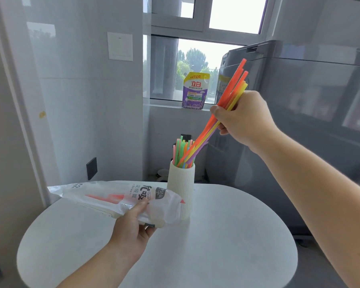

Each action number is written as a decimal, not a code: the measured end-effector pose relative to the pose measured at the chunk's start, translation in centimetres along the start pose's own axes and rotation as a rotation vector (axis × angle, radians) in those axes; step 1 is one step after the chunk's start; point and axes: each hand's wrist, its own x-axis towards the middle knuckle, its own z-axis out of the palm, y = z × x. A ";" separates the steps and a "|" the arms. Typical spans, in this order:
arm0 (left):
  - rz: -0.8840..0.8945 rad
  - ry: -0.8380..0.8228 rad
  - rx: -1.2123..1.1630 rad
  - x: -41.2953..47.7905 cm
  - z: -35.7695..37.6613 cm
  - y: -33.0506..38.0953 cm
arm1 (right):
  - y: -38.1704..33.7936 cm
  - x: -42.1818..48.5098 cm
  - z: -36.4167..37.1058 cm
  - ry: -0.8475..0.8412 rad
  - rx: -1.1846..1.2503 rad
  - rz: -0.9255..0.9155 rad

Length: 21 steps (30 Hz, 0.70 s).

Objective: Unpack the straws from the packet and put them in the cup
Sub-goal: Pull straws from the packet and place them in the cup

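Note:
A white ribbed cup [181, 190] stands on the round white table [227, 246] and holds several coloured straws [180, 150] upright. My right hand [241, 119] is raised above and right of the cup, gripping a slanted bundle of orange, yellow and purple straws [231, 90] whose lower ends dip into the cup's mouth. My left hand [131, 227] holds the clear plastic straw packet [116, 198] flat over the table, just left of the cup. A red-orange straw shows inside the packet.
A grey appliance [299, 121] stands close on the right, behind my right arm. A purple detergent pouch [194, 90] sits on the window sill at the back. White walls close in on the left, with a dark socket [92, 168] low on one.

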 end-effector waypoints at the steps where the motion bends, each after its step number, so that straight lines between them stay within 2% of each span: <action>1: 0.000 0.000 0.000 0.1 -0.1 0.0 | 0.0 0.1 0.3 -0.007 -0.011 -0.002; 21: 0.016 0.017 -0.016 0.7 -0.9 0.4 | -0.2 1.2 2.6 -0.071 -0.106 -0.023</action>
